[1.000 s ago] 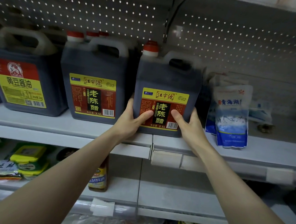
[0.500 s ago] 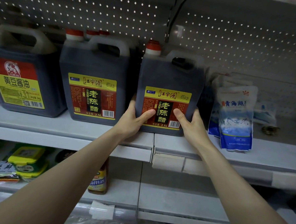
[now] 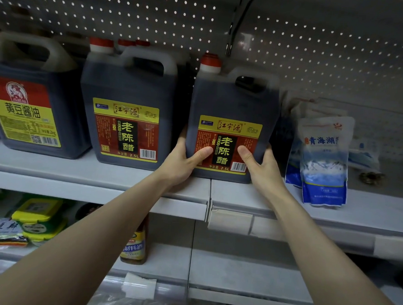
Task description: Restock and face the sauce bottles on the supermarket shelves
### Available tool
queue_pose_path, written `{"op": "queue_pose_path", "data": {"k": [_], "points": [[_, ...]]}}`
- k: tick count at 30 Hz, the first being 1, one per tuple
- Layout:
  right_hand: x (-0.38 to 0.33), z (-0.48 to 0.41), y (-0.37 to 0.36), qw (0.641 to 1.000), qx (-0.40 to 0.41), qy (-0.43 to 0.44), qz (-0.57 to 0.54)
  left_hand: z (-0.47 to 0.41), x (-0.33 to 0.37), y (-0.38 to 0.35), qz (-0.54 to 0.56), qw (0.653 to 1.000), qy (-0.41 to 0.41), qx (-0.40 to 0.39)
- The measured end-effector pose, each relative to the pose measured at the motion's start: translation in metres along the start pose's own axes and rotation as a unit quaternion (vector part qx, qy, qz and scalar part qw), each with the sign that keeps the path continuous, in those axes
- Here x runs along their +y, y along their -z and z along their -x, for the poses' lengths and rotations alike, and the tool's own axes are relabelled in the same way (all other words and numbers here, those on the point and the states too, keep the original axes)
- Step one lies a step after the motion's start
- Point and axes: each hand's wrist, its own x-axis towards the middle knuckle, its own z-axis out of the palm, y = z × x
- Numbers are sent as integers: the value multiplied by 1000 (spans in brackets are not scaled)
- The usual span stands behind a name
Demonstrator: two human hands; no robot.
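A dark 2.5 L vinegar jug (image 3: 233, 102) with a red cap and a yellow-and-red label stands upright on the upper grey shelf (image 3: 123, 178), label facing me. My left hand (image 3: 183, 162) grips its lower left corner, thumb across the label. My right hand (image 3: 263, 166) grips its lower right corner the same way. A matching vinegar jug (image 3: 130, 105) stands just to the left, with more red caps behind it. Further left sits a soy sauce jug (image 3: 26, 104) with a red and yellow label.
Blue and white salt bags (image 3: 322, 159) lean to the right of the held jug. The perforated back panel (image 3: 319, 53) closes the shelf behind. On the lower shelf stand a small cooking wine bottle (image 3: 134, 247), yellow-lidded tubs (image 3: 38, 215) and a packet (image 3: 2, 232).
The held jug has shifted slightly back and to the right on the shelf, both hands staying on its lower corners. The view has drifted a little.
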Motion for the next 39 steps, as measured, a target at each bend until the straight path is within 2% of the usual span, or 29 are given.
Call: {"op": "queue_pose_path", "data": {"k": [24, 39], "points": [[13, -5, -1, 1000, 12, -1, 26, -3, -3, 1, 12, 1000, 15, -7], [5, 2, 1, 1000, -6, 4, -1, -3, -2, 1, 6, 1000, 25, -4]]}}
